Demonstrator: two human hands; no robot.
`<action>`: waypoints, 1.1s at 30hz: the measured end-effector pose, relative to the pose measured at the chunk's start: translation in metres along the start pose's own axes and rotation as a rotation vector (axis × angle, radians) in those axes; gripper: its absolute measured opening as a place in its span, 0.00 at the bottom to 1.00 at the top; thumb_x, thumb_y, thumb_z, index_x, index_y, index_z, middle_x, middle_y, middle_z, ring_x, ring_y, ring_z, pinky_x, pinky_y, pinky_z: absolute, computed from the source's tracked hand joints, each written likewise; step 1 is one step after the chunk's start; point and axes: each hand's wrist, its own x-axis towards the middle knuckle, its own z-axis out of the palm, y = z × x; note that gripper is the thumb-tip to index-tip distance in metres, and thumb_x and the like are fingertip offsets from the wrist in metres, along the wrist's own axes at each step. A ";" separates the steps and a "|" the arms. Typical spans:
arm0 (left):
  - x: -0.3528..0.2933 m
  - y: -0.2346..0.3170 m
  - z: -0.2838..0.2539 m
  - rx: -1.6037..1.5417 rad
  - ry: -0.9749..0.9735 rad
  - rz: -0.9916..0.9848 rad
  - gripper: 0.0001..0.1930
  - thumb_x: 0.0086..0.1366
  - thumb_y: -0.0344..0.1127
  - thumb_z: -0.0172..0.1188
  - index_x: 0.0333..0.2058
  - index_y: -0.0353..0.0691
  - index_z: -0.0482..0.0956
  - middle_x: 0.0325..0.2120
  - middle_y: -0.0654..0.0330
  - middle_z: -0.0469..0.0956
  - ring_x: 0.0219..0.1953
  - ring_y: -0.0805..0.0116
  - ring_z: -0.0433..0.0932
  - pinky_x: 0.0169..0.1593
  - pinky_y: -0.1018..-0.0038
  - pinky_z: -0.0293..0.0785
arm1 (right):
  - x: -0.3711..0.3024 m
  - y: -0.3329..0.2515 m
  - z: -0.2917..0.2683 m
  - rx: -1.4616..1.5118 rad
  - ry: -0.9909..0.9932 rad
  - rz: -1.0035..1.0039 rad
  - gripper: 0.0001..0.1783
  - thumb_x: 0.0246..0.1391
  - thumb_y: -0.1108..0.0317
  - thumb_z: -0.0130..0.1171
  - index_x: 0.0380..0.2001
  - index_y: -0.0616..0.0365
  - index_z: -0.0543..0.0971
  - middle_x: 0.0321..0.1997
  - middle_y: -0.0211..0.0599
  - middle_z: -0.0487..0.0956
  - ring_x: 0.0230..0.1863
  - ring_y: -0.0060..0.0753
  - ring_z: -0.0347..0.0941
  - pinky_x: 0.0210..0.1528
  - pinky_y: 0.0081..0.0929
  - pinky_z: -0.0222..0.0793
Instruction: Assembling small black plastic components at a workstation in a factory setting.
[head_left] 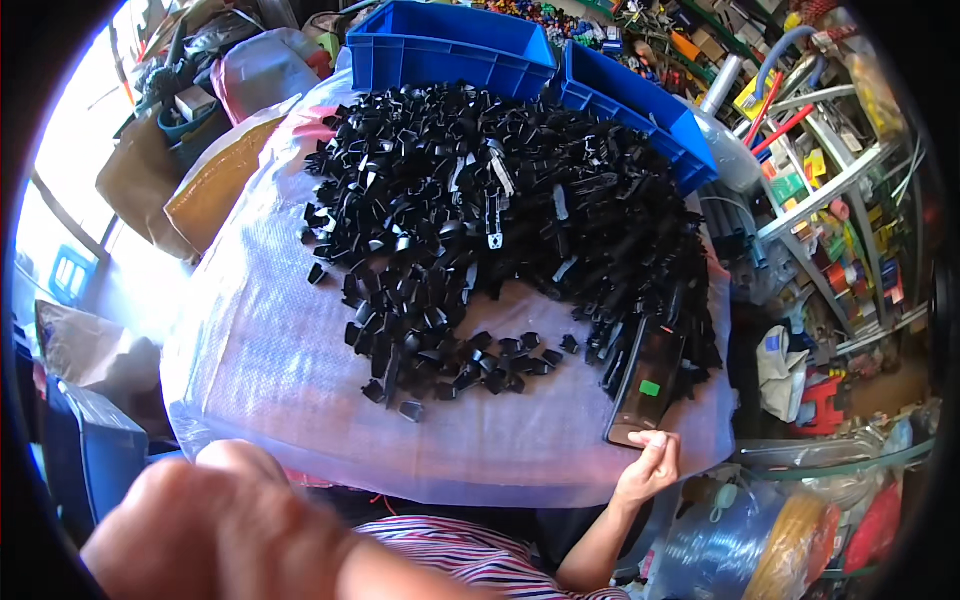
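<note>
My right hand (652, 462) pinches the lower end of a dark smartphone (640, 395) with a small green patch on its screen. The phone lies tilted over the right edge of a big heap of small black plastic parts (430, 200). My left hand (210, 520) is large and blurred, raised close to the camera at the lower left. Its fingers cannot be made out, nor can anything in them. Longer, strip-like black parts (640, 250) lie on the heap's right side, while short curved pieces (490, 365) are scattered at its near edge.
The heap rests on a table covered with whitish woven sheeting (260, 330). Behind it stand two blue plastic bins (450, 55) (640, 110). A metal rack (830, 190) with assorted goods is at the right, above wrapped coils (740, 540). Bags and a brown carton (150, 180) stand at the left.
</note>
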 end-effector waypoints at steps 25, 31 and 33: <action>-0.044 -0.065 -0.061 0.592 -0.181 -0.507 0.06 0.45 0.24 0.60 0.26 0.32 0.77 0.21 0.53 0.77 0.21 0.67 0.75 0.27 0.75 0.71 | 0.005 0.001 -0.005 -0.126 -0.010 -0.100 0.17 0.57 0.69 0.45 0.17 0.65 0.71 0.17 0.35 0.72 0.21 0.30 0.69 0.27 0.25 0.62; -0.063 -0.060 -0.090 0.899 -0.089 -0.915 0.08 0.43 0.23 0.61 0.27 0.35 0.77 0.24 0.58 0.77 0.25 0.70 0.75 0.31 0.78 0.69 | 0.007 -0.004 0.001 -0.096 -0.049 -0.116 0.16 0.57 0.69 0.44 0.18 0.65 0.71 0.18 0.36 0.72 0.20 0.31 0.70 0.26 0.25 0.62; -0.063 -0.066 -0.090 1.008 -0.130 -0.854 0.08 0.43 0.23 0.61 0.27 0.35 0.76 0.25 0.58 0.76 0.28 0.69 0.75 0.34 0.77 0.69 | 0.007 -0.004 -0.001 -0.057 -0.019 -0.055 0.16 0.55 0.68 0.47 0.16 0.62 0.73 0.17 0.34 0.74 0.24 0.33 0.69 0.28 0.28 0.62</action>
